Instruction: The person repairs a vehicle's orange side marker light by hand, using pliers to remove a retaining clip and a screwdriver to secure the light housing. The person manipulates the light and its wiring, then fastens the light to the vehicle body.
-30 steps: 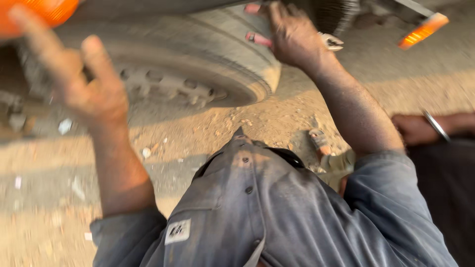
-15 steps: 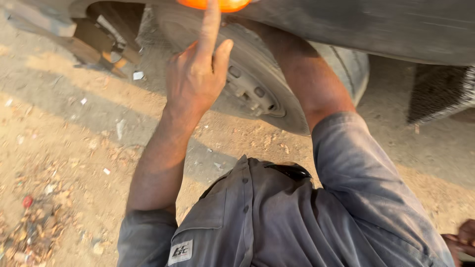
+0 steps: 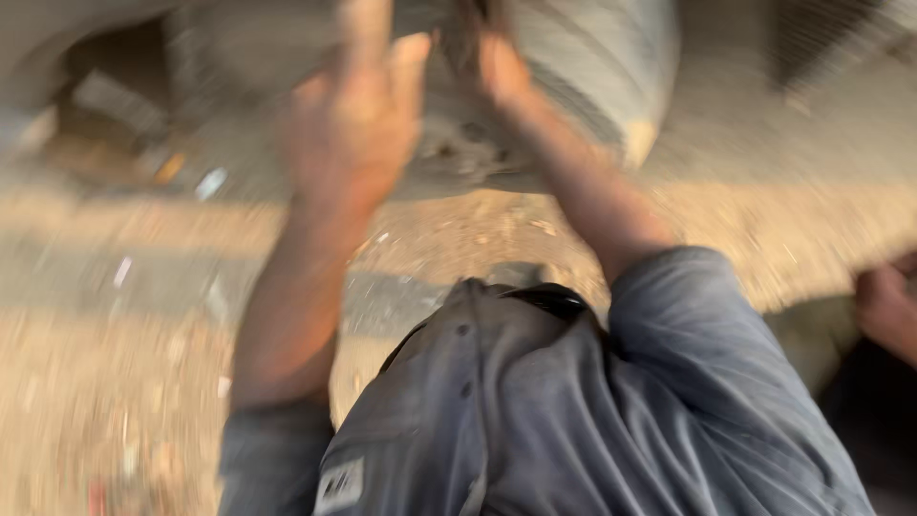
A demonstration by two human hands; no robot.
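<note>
The view is heavily blurred. My left hand [image 3: 355, 129] is raised in front of a large vehicle tyre [image 3: 597, 86], fingers pointing up and thumb apart, with nothing seen in it. My right hand [image 3: 497, 62] reaches up beside it against the tyre's inner side, its fingers cut off by the top edge, so its grip is unclear. Both forearms are bare, with rolled grey sleeves. My grey shirt [image 3: 535, 411] fills the lower middle.
Sandy ground [image 3: 105, 382] strewn with small debris lies left and behind. Dark vehicle underbody parts [image 3: 105, 105] show at the upper left. Another person's hand [image 3: 888, 306] rests low at the right edge.
The view has shifted and blurred, and the orange light at the top is out of frame. My right hand has come into view beside the left, and another person's hand shows higher at the right.
</note>
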